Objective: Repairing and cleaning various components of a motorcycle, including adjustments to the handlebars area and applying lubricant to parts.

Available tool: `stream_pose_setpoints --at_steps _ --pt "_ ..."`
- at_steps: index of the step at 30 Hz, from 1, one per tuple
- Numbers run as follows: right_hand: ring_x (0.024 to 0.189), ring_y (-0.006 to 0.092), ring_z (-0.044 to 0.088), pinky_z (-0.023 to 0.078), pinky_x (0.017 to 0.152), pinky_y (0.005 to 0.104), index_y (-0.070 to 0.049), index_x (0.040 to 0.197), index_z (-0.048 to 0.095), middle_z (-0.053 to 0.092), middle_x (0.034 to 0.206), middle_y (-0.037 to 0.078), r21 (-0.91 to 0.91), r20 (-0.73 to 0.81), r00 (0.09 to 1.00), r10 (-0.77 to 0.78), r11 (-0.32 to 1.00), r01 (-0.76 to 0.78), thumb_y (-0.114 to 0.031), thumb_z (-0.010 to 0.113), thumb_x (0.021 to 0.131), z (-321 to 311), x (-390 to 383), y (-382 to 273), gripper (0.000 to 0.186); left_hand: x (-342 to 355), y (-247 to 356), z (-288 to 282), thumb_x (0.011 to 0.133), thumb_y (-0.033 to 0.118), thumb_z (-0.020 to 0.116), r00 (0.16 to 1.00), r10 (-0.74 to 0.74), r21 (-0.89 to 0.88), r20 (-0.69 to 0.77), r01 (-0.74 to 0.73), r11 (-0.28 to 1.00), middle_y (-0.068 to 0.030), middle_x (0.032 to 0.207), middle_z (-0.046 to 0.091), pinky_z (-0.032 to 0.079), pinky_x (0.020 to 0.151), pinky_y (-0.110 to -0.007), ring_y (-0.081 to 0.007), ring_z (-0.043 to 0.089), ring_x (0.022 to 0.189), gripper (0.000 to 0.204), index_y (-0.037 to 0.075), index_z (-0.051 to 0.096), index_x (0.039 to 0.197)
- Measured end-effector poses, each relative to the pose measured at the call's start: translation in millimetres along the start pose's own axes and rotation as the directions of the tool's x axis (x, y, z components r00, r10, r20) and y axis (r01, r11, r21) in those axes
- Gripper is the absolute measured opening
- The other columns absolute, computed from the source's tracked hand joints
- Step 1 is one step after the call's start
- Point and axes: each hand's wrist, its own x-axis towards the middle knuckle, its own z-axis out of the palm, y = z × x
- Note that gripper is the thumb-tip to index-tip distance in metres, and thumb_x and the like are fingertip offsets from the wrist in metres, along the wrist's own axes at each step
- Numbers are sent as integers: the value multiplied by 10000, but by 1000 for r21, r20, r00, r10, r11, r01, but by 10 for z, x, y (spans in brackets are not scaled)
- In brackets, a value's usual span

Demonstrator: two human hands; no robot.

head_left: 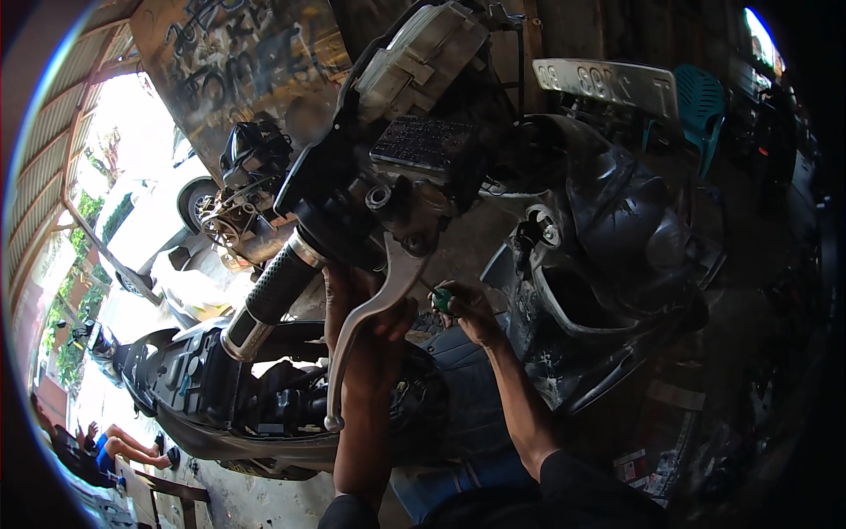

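Observation:
In my right hand [476,315] is a screwdriver [442,301] with a green handle, its thin shaft pointing up and left toward the handlebar controls. My left hand [337,300] reaches up beneath the handlebar, behind the silver brake lever [361,317]. The lever and shadow hide most of its fingers, so its grip cannot be made out. Left of the lever, the black ribbed handgrip [284,280] slants down to a metal end. Above both hands sits the dark control housing [330,229], with the lever's pivot beside it.
A stripped scooter body [198,392] with its inner parts exposed lies below the handlebar. Scuffed dark fairing [608,229] and a number plate [608,84] stand right, near a green plastic chair [701,110]. A bare engine [251,194] is further back. Someone's legs [132,445] show lower left.

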Motion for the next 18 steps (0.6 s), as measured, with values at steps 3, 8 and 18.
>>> stream_pose_setpoints --at_steps 3,8,18 --pt "821 101 653 533 682 266 -11 1268 700 693 1062 41 -52 34 994 -101 993 102 -195 877 896 83 16 66 451 -112 7 -20 1128 271 472 998 -12 3 68 12 1000 -4 887 496 397 544 -206 -91 447 686 420 193 494 1540" --pt "893 130 665 560 765 307 -15 1264 707 682 1079 38 -72 -53 981 -187 980 183 -121 869 884 222 4 220 427 -591 397 35 1071 256 547 871 10 563 -491 308 767 -22 905 580 440 576 -223 -76 514 690 312 91 618 1326" --pt "930 170 704 559 723 285 0 1251 689 694 1081 78 303 148 986 79 945 -122 -242 800 966 135 -14 318 390 -729 1426 618 1033 231 551 723 652 974 228 -158 -165 -179 1269 586 496 984 -389 -261 627 1088 357 -43 596 1259"
